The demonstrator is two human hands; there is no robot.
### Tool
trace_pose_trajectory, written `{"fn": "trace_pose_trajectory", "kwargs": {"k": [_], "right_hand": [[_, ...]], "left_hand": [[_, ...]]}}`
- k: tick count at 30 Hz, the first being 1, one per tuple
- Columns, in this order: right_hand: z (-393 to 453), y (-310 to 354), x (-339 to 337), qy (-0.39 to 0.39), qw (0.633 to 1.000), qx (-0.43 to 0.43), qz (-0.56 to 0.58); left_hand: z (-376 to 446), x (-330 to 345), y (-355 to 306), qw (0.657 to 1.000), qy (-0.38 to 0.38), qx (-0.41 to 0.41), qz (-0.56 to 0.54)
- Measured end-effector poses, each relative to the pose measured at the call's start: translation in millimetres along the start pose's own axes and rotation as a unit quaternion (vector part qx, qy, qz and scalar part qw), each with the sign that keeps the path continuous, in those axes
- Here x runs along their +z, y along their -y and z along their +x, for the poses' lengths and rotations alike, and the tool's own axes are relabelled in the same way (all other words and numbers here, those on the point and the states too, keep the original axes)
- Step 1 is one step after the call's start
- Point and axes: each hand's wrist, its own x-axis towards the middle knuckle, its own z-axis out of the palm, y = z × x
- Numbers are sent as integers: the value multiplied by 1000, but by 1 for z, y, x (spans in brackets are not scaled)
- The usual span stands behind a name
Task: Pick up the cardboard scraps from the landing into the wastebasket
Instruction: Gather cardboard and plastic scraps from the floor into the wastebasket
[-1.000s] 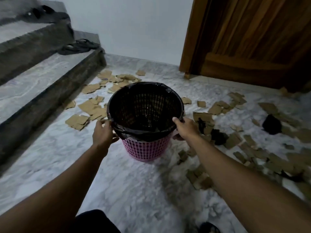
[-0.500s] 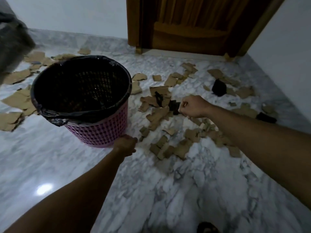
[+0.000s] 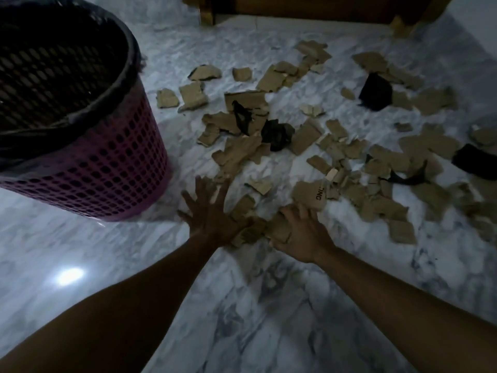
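Cardboard scraps lie all over the marble floor, from near the person's hands to far by the wooden door. Most of them are on the right side and in the middle.

Nearest, two bare arms reach out and down to the floor. The left hand is flat, with its fingers spread wide, and it rests on the closest bits of cardboard. It does not grip anything. The right hand is just beside it, to the right. Its fingers curl around a brown piece at the near edge of the mess, and they look half closed on it. The picture is blurry there, so I cannot tell if the piece is off the floor.

A little past the right hand is a scrap with black letters on it.

To the left stands the wastebasket. It is pink with lots of small holes, and a black bag lines the inside. It is close to the left hand but not touching it.

Farther off, some crumpled black bits sit among the brown scraps. A bigger black piece lies far to the right.
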Motion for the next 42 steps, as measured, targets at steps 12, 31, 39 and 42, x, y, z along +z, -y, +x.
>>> {"fn": "trace_pose_trajectory", "kwargs": {"k": [12,31,39,42], "right_hand": [[-2,-15,17,-183,956,-68,218],[57,-30,-14,-68,938,48,338],[63,-42,-28,-49,915,50,398],[77,-37,-35,-16,906,47,421]], "left_hand": [[1,61,3,954,-196,225,40],[65,-3,-49,944,-222,174,-172],[125,-13,-53,996,-84,-7,-7],[124,-7,-46,994,-106,12,-8]]}}
